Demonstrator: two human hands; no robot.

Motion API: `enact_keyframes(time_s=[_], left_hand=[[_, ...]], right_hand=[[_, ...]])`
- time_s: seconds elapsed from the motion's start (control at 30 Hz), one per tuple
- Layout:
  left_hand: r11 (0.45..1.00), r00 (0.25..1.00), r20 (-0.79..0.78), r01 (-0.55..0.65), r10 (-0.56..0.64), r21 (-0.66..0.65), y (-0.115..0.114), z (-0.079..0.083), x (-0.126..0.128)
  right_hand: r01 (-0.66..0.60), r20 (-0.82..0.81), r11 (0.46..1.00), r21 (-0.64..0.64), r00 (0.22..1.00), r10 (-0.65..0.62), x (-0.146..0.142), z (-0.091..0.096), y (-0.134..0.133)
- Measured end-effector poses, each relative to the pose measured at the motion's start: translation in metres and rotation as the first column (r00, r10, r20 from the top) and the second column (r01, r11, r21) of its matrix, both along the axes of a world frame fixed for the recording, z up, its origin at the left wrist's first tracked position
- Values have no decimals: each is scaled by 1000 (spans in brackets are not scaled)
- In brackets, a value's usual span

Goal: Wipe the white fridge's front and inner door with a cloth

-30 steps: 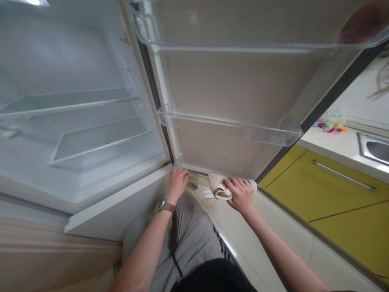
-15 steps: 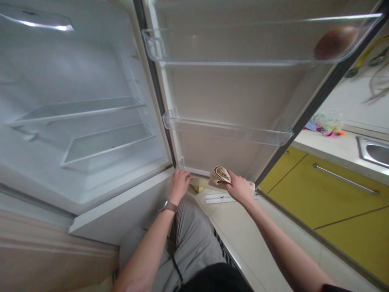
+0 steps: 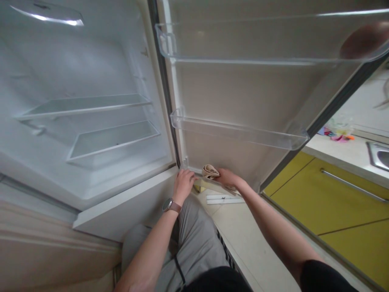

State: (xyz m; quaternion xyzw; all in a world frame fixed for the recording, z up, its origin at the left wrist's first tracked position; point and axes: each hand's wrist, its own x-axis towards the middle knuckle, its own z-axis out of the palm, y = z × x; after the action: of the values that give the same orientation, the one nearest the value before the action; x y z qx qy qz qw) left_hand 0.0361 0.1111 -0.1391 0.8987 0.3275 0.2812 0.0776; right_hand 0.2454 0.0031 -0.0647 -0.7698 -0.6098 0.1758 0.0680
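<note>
A refrigerator stands open, its door (image 3: 231,93) swung out before me. Low on the door is a clear bottom bin (image 3: 212,185), partly covered by my hands. My left hand (image 3: 184,184), with a watch (image 3: 170,205) on its wrist, has its fingers curled over the left end of that bin's rim. My right hand (image 3: 229,178) is closed around a folded beige cloth (image 3: 209,171) at the bin's middle, the cloth's rolled end poking out to the left. Part of the cloth is hidden under the hand.
Higher on the door are a middle bin (image 3: 240,132) and a top bin holding a reddish-brown round object (image 3: 364,40). Glass shelves (image 3: 115,140) sit inside the fridge at left. Yellow cabinets (image 3: 349,198), a counter with a sink (image 3: 379,154) and white strips on the floor (image 3: 225,199) are at right.
My right hand has moved left and inward along the bottom bin with the cloth. My left hand stays at the bin's left end. The view has shifted slightly.
</note>
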Motion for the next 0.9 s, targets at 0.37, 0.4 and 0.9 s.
enact_keyframes(time_s=[0.37, 0.4, 0.9], left_hand=[[1000, 1000, 14, -3, 3, 9, -1, 0, 0], [1000, 1000, 12, -2, 2, 10, -1, 0, 0], [999, 999, 27, 47, -46, -27, 6, -2, -10]], right_hand=[[-122, -172, 992, -31, 978, 115, -4, -21, 85], [-123, -189, 992, -9, 975, 119, -7, -24, 93], [-322, -498, 937, 138, 795, 347, -6, -54, 119]])
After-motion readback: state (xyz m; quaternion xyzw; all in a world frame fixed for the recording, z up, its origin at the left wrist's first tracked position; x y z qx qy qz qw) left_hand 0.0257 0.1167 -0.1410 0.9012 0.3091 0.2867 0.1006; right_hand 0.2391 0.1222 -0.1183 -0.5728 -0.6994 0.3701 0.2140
